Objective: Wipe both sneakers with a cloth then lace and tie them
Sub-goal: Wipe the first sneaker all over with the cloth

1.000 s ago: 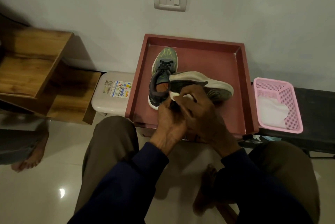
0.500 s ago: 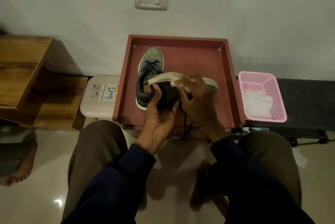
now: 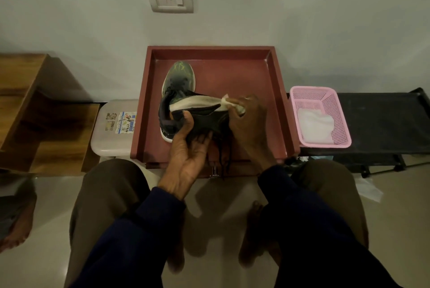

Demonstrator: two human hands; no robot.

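Pale rubber is facing upward: the held sneaker (image 3: pixel 200 116) is lying on its side above the front of the red tray (image 3: pixel 277 92), with its whitish midsole (image 3: pixel 195 104) turned to the ceiling and its dark upper facing the person. The left hand (image 3: pixel 188 155) is cradling it from below, fingers curled under the upper and thumb pressing on the side toward the heel end. The right hand (image 3: pixel 250 124) is pinching a small white cloth (image 3: pixel 233 104) against the midsole toward the toe end. Black laces (image 3: pixel 224 158) are hanging loose beneath the shoe, past the tray's front edge.

The shoe is looking light, fairly stiff along the sole and soft in the upper, so a hold at heel and midfoot is probably suiting it best. The dangling laces could be snagging.

The second sneaker (image 3: pixel 180 78) is standing upright on the tray just behind, toe to the wall, with green scribble-like marks on its toe; no brand is showing legibly there. To the right, a pink basket (image 3: pixel 325 91) is holding another white cloth (image 3: pixel 315 124) on a black surface (image 3: pixel 381 120). To the left, a pale stool (image 3: pixel 111 141) is carrying a sticker (image 3: pixel 125 122) whose print may be a brand name but is too blurred to read.
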